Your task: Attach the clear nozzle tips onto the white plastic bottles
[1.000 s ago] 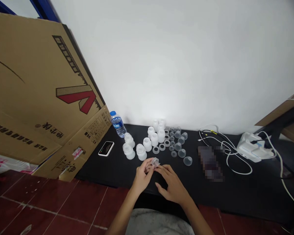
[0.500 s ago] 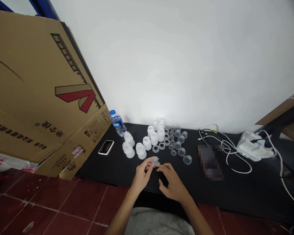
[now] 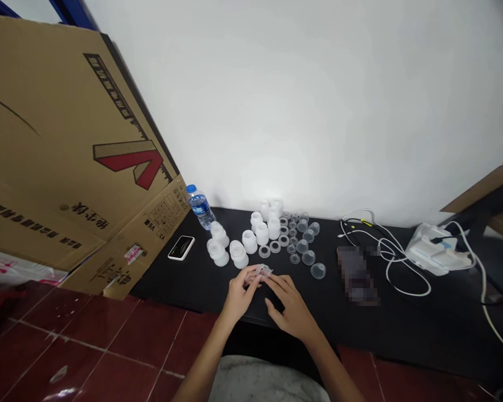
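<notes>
My left hand (image 3: 240, 291) is closed, pinching a small translucent plastic piece (image 3: 264, 270) between thumb and fingers. On the right side of that piece, the fingertips of my right hand (image 3: 291, 307) touch or nearly touch it; its fingers are stretched out and the thumb stands apart. Beyond my hands are several white bottle-shaped parts (image 3: 249, 242) and flat translucent rings (image 3: 264, 251). Smaller ringed pieces (image 3: 294, 258) and clear domed caps (image 3: 318, 271) lie to their right. Left of these, white parts with stacked tops (image 3: 238, 254) stand upright.
A water bottle (image 3: 200, 206) and a white-framed phone-like device (image 3: 181, 248) are at the left of the black table (image 3: 184, 290). Toward the right lie a blurred-out dark phone (image 3: 357, 276), white cables (image 3: 388, 245) and a white adapter (image 3: 438, 249). Large cardboard (image 3: 67, 139) leans at left.
The translucent piece has turned in my left fingers, and my right fingertips have come closer to it. The view has shifted slightly.
</notes>
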The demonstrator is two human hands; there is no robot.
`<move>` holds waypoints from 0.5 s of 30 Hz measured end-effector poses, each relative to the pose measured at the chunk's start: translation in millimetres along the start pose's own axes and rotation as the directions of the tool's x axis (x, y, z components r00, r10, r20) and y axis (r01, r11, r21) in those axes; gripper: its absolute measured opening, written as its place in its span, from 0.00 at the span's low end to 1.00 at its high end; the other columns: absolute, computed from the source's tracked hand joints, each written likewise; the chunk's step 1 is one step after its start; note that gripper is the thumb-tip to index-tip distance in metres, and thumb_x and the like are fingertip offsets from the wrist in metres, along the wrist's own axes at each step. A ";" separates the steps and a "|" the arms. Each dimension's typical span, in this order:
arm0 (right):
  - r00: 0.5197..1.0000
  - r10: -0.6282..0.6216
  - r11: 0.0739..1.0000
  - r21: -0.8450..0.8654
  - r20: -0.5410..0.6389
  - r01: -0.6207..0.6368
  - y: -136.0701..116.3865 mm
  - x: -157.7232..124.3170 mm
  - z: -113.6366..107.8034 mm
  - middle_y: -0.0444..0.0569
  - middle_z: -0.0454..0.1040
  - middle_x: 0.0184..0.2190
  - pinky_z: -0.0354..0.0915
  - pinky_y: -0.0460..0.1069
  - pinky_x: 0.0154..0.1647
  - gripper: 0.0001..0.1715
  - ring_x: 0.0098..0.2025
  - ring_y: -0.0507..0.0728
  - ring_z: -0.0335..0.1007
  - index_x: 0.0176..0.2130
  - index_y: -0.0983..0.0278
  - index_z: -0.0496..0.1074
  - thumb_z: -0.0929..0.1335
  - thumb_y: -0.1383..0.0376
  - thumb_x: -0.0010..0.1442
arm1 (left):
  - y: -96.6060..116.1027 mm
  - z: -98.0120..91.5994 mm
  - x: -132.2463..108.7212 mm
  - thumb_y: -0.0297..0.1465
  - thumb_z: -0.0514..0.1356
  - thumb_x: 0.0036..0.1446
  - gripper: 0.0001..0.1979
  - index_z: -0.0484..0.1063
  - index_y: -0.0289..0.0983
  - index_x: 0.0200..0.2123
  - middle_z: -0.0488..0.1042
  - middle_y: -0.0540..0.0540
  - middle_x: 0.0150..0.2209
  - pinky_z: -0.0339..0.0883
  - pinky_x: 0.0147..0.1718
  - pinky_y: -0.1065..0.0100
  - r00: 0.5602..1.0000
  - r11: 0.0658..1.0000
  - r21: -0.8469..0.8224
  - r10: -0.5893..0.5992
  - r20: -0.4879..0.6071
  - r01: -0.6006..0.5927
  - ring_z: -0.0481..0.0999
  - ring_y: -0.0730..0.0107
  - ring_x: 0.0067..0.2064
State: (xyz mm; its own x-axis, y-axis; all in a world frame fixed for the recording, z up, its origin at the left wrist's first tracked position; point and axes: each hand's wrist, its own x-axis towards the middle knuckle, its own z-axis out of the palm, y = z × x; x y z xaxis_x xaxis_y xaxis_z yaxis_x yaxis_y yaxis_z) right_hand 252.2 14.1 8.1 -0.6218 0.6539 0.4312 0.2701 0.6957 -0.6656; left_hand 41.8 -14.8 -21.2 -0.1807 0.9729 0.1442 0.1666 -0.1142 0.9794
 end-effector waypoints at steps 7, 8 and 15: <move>0.997 0.003 1.000 0.026 -0.071 -0.001 6.8 -3.7 2.7 0.56 0.78 0.63 0.75 0.66 0.61 0.33 0.59 0.66 0.74 0.70 0.53 0.71 0.69 0.71 0.71 | -3.8 0.8 2.3 0.45 0.65 0.71 0.21 0.77 0.40 0.59 0.87 0.39 0.54 0.87 0.49 0.54 0.996 0.999 -0.042 -0.016 -0.087 0.013 0.89 0.53 0.51; 0.998 -0.001 1.000 0.023 -0.064 0.003 6.7 -3.3 2.6 0.56 0.77 0.64 0.75 0.67 0.61 0.34 0.60 0.66 0.74 0.71 0.53 0.70 0.69 0.71 0.70 | -2.7 0.7 2.0 0.45 0.65 0.71 0.20 0.77 0.41 0.59 0.87 0.39 0.54 0.86 0.50 0.55 0.997 1.000 -0.015 -0.007 -0.071 0.006 0.89 0.53 0.52; 0.996 0.073 0.992 0.101 0.044 -0.077 1.7 -3.1 -0.5 0.55 0.78 0.59 0.75 0.64 0.62 0.35 0.60 0.65 0.72 0.65 0.56 0.69 0.69 0.75 0.62 | 15.6 -1.4 -0.9 0.41 0.61 0.74 0.18 0.78 0.44 0.62 0.86 0.43 0.56 0.83 0.53 0.59 0.998 0.981 0.187 0.051 0.043 -0.059 0.88 0.57 0.53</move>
State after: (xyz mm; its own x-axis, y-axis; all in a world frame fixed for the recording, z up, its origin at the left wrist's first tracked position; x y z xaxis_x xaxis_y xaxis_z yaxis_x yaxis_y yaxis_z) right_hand 255.0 13.5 5.9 -0.6325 0.6889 0.3541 0.2413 0.6096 -0.7551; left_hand 43.2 -17.7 -5.9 -0.1298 0.9736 0.1880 0.3553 -0.1313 0.9255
